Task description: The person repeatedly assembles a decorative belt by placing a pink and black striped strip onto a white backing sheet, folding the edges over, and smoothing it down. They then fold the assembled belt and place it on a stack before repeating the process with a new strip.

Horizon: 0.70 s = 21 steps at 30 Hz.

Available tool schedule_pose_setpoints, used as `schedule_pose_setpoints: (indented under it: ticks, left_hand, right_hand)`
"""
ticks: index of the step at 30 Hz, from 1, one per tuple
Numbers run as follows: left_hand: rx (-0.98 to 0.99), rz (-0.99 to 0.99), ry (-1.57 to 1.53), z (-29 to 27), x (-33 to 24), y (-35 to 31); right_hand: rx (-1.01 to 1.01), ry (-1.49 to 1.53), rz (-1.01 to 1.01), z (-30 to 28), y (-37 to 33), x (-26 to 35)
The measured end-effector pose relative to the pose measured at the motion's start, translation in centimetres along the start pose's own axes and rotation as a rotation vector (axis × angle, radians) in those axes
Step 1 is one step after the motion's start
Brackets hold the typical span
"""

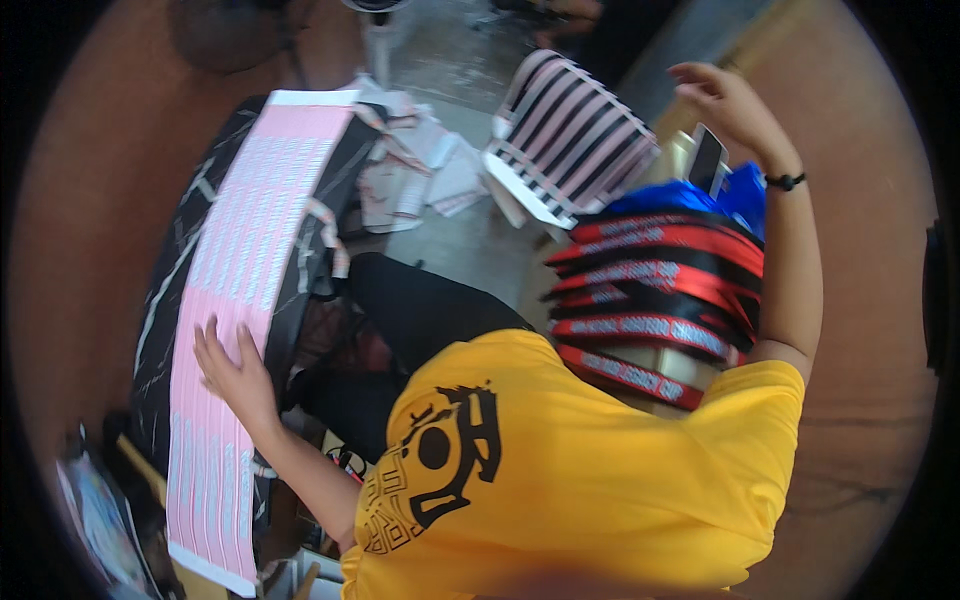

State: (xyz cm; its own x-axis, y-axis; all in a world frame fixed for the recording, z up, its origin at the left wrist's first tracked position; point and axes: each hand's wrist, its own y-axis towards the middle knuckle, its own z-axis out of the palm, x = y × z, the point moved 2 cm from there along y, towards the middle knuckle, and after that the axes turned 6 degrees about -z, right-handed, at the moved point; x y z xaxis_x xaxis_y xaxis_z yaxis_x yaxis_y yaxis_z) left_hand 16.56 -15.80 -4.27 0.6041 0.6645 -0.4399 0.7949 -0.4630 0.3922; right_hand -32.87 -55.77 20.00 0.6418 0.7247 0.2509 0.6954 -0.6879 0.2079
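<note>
A long sheet of pink ribbon strips (250,230), printed in pale lettering and white at both ends, stretches along the left. My left hand (238,380) lies on its lower middle with fingers spread. Away to the upper right, my right hand (732,108) is raised with fingers apart and nothing visible in it. Below that hand, a dark-screened phone (706,158) rests by a blue plastic bag (745,195). A stack of red and black printed ribbons (640,300) sits under the bag, beside my right arm.
The pink sheet lies on a black marble-patterned table (178,262). Pink-and-black striped ribbons (575,135) hang in a bundle at top centre. Loose paper scraps (425,165) litter the floor beyond my black-clad leg (430,300). A fan (225,35) stands at the far left.
</note>
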Motion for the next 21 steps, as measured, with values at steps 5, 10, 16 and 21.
schedule_pose_setpoints:
  ticks: [5, 10, 16, 21]
  left_hand:
    - [-0.489, -0.403, 0.491, -9.6, 11.7, -8.5]
    - [-0.969, -0.450, 0.577, -14.3, 21.6, -19.0]
    - [-0.641, -1.290, -0.595, -12.0, 26.1, -24.6]
    - [-0.581, -1.071, -0.659, -11.4, 23.8, -20.9]
  right_hand:
    - [0.279, 0.076, -0.259, 16.9, 12.9, 7.1]
    - [0.147, 0.258, -0.209, 34.2, 24.7, 9.7]
    - [-0.002, 0.411, 0.284, 42.8, 31.5, 13.2]
    - [-0.186, 0.322, 0.267, 41.5, 31.2, 15.1]
